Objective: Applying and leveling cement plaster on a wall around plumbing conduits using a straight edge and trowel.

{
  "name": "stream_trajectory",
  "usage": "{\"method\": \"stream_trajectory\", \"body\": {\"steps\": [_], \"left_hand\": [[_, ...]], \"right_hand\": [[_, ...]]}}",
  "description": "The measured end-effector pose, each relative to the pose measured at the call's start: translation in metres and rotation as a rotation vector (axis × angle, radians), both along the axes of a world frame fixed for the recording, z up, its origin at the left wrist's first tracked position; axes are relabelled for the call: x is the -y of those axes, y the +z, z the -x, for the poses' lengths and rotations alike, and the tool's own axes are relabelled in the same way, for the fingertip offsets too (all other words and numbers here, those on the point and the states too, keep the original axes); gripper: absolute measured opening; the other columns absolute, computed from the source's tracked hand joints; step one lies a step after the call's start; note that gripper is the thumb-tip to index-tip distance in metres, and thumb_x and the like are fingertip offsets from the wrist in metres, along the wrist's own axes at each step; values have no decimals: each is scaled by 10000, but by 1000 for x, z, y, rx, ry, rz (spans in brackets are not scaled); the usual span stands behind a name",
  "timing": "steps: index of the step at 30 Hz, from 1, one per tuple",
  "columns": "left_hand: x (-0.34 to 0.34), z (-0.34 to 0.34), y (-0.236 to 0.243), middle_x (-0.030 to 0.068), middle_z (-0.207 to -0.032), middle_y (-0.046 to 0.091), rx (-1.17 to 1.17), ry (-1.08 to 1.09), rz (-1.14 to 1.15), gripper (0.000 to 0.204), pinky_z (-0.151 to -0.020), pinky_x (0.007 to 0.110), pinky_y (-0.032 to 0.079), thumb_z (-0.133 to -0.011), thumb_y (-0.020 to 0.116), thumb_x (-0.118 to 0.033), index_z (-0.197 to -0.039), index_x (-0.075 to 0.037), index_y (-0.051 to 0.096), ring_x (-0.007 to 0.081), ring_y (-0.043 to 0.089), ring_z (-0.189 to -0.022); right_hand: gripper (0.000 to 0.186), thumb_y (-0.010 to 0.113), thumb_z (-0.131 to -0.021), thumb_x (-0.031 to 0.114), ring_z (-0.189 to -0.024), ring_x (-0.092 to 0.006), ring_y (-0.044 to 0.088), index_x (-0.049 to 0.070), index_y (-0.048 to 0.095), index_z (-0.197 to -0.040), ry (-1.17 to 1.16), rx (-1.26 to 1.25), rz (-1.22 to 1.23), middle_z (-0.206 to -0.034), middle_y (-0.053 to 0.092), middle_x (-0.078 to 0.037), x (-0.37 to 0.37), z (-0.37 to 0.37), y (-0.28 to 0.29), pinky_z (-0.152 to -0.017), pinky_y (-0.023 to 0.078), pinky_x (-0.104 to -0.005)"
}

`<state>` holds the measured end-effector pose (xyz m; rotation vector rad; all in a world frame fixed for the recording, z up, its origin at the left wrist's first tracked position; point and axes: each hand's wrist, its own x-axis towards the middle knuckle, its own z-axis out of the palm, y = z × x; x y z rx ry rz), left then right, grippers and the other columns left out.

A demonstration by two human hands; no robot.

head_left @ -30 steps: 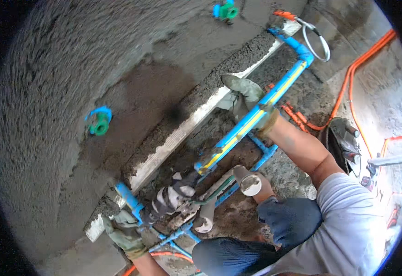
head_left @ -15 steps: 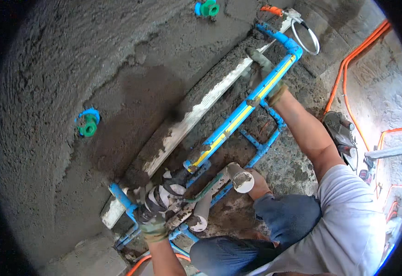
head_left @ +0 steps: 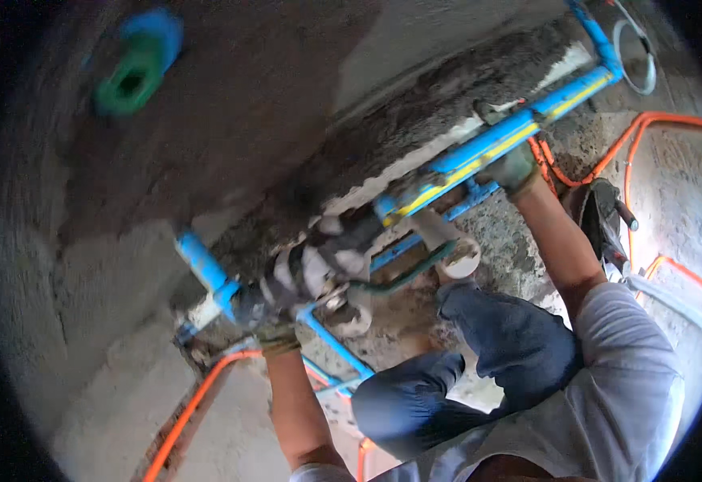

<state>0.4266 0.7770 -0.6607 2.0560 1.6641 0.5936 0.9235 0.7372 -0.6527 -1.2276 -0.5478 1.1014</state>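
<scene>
A long white board (head_left: 415, 165), caked with dark mortar, lies along the foot of the rough mortar wall (head_left: 230, 96). My gloved right hand (head_left: 516, 170) reaches behind a blue pipe with a yellow stripe (head_left: 512, 132); its fingers are bent over the board's upper edge. My gloved left hand (head_left: 277, 337) is at the board's lower left end, beside a short blue pipe (head_left: 202, 261) and a bulky piece banded in black and white (head_left: 327, 269). Those parts cover its fingers, so its grip is hidden. Both forearms pass over the pipework.
A green and blue wall fitting (head_left: 130, 84) sticks out at the upper left. Orange conduits (head_left: 198, 410) run over the floor on both sides. Open pale pipe ends (head_left: 459, 257) stand between my arms and knees. A dark tool (head_left: 600, 217) rests right of my right arm.
My view has turned and come closer to the wall, with some blur. My right hand now passes behind the striped pipe nearer its middle. The fitting looks larger and higher.
</scene>
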Motion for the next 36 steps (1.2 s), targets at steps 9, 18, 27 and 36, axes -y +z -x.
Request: {"method": "stream_trajectory", "body": {"steps": [9, 18, 27, 36], "left_hand": [[62, 16, 101, -26, -605, 484, 1693, 803, 975, 296, -525, 254, 422, -956, 485, -310, -716, -140, 515, 95, 402, -516], [10, 3, 152, 121, -1080, 620, 1879, 565, 1075, 348, -835, 389, 523, -988, 389, -301, -1043, -20, 584, 259, 598, -968], [31, -38, 230, 173, -1350, 498, 1438, 1105, 865, 502, -1111, 437, 303, -984, 292, -352, -1295, -9, 485, 288, 455, -1265], [108, 4, 222, 154, -1229, 548, 1644, 829, 854, 376, -1084, 374, 362, -986, 355, -226, -1239, 5, 509, 255, 488, -1212]], "right_hand": [[93, 511, -934, 154, -796, -228, 676, 91, 579, -924, -180, -608, 387, -858, 655, -78, 39, 21, 93, -765, 598, -389], [107, 531, -923, 196, -629, -243, 645, 104, 570, -884, -325, -687, 623, -667, 615, -70, 55, 14, 110, -723, 602, -439], [198, 579, -915, 224, -663, -211, 642, 59, 574, -806, -276, -621, 696, -725, 611, -87, 46, 14, 124, -713, 616, -395], [201, 473, -959, 202, -904, -283, 631, 13, 534, -991, -243, -636, 589, -943, 617, -148, 95, 9, 198, -865, 558, -454]]}}
